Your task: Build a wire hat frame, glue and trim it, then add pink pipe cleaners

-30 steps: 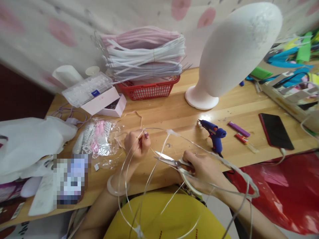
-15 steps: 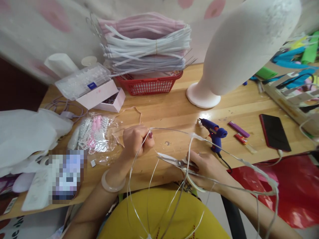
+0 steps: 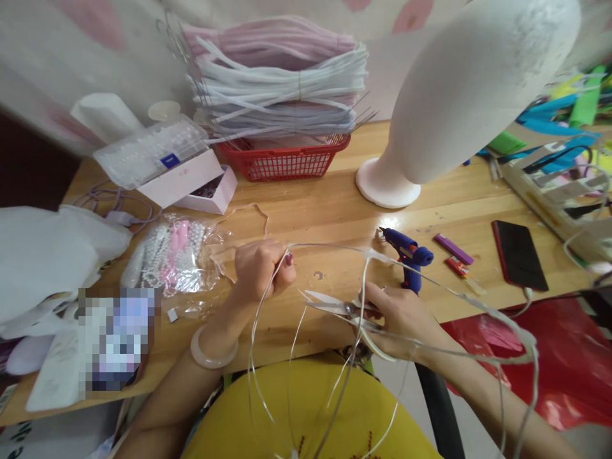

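Observation:
A round frame of thin whitish wire (image 3: 329, 246) spans the space between my arms, with several wires curving down over my lap. My left hand (image 3: 262, 268) is closed in a pinch on the frame's rim at its left end. In my right hand (image 3: 394, 312) is a pair of scissors (image 3: 329, 301), blades slightly parted and pointing left toward my other hand. A thin wire end lies near the blade tips; whether it is between them I cannot tell. White lumps cover some joints of the rim, which passes over my right hand and forearm.
Behind the frame lies a blue glue gun (image 3: 408, 252), with a purple stick (image 3: 453, 248) and a phone (image 3: 519, 255) to its right. A white mannequin head (image 3: 468, 95) and a red basket (image 3: 291, 159) stand farther back. Bagged beads (image 3: 176, 255) sit at left.
The view has shifted slightly, so items at both sides appear a little farther left. My hands keep their holds on the wire and scissors. The scissor blades look slightly wider apart.

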`<move>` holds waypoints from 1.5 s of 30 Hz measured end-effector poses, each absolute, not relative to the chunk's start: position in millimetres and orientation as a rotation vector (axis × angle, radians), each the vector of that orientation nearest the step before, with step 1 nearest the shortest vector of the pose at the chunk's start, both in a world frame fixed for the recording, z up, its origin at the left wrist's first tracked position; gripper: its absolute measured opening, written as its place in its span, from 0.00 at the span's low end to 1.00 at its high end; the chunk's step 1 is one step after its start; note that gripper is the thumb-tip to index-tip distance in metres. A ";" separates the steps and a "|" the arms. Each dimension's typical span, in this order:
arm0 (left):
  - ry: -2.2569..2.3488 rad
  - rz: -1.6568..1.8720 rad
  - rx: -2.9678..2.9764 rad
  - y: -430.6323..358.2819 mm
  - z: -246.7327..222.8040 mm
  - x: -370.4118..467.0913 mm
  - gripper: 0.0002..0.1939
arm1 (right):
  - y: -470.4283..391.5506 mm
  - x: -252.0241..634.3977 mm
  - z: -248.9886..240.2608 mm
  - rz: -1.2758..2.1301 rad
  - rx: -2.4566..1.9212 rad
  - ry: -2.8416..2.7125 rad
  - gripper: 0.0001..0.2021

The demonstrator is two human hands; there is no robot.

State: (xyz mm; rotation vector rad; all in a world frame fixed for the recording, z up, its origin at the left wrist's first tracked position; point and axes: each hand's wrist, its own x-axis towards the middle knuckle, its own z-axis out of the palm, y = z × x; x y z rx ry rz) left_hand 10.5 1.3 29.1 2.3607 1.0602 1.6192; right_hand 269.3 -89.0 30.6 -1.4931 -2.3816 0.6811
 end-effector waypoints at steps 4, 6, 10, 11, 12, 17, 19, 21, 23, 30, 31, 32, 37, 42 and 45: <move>1.097 1.692 2.311 5.4 12.9 6.1 0.14 | -84.4 273.4 33.1 0.795 -1.485 -2.333 0.12; 1.095 1.698 2.306 6.6 8.2 4.8 0.13 | -83.2 272.7 36.5 0.884 -1.452 -2.325 0.13; 1.051 1.668 2.299 6.2 8.2 4.5 0.15 | -82.0 270.3 41.7 1.113 -1.432 -2.233 0.13; 1.039 1.661 2.291 5.5 9.6 4.6 0.16 | -81.1 270.6 41.9 1.177 -1.430 -2.196 0.13; 1.025 1.655 2.283 4.7 11.1 4.8 0.15 | -79.9 271.4 41.7 1.231 -1.427 -2.160 0.13; 0.978 1.629 2.272 -0.5 18.9 7.7 0.15 | -68.2 280.3 44.1 1.470 -1.427 -2.055 0.15; 0.974 1.619 2.277 -2.3 21.5 10.2 0.17 | -64.1 283.2 48.7 1.596 -1.390 -2.049 0.14; 0.963 1.623 2.288 -3.6 23.8 12.7 0.17 | -62.0 284.6 53.7 1.705 -1.358 -2.031 0.14; 0.963 1.641 2.299 -4.6 25.8 14.3 0.17 | -61.8 284.8 57.5 1.752 -1.336 -2.038 0.14; 0.990 1.672 2.344 -6.1 31.0 12.7 0.18 | -64.7 283.7 60.2 1.617 -1.350 -2.186 0.15; 0.984 1.675 2.352 -5.9 31.8 12.7 0.17 | -64.9 283.9 60.3 1.566 -1.366 -2.213 0.15; 0.977 1.675 2.360 -5.7 32.6 12.9 0.17 | -65.1 284.1 60.4 1.507 -1.379 -2.242 0.15; 0.957 1.644 2.396 -4.9 36.9 15.2 0.17 | -65.3 284.3 59.9 1.414 -1.407 -2.293 0.15; 0.947 1.620 2.411 -4.6 39.0 15.8 0.14 | -63.9 280.7 61.2 1.466 -1.411 -2.268 0.13; 0.944 1.628 2.418 -3.9 37.8 15.7 0.16 | -64.2 279.1 62.2 1.478 -1.411 -2.245 0.13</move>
